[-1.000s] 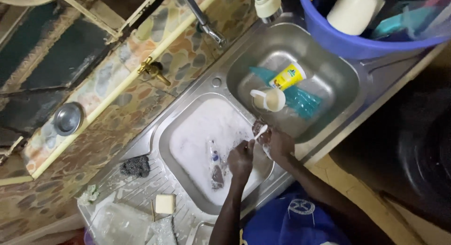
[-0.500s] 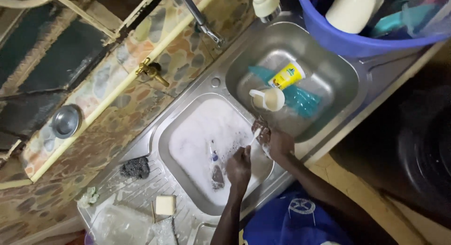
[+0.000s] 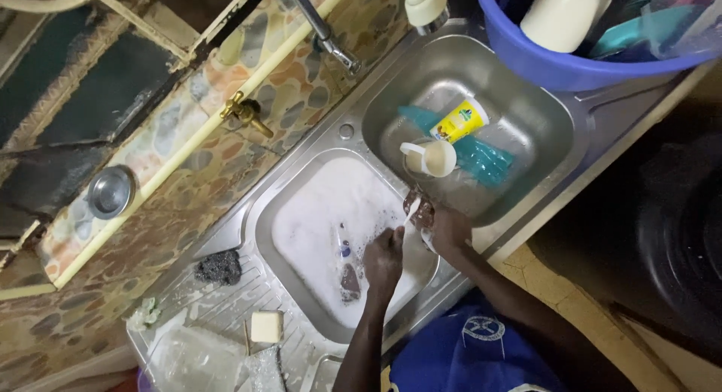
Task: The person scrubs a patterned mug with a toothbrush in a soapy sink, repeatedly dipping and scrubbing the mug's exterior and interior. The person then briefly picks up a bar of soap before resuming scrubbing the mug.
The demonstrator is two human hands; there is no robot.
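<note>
Meeting over the soapy basin [image 3: 323, 211] | left hand [image 3: 383, 258] curled, right hand [image 3: 444, 226] gripping something small — possibly a utensil.

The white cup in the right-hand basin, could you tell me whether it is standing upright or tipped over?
Tipped over: the white cup lies on its side in the steel basin, its open mouth facing sideways, beside the yellow tub.
</note>
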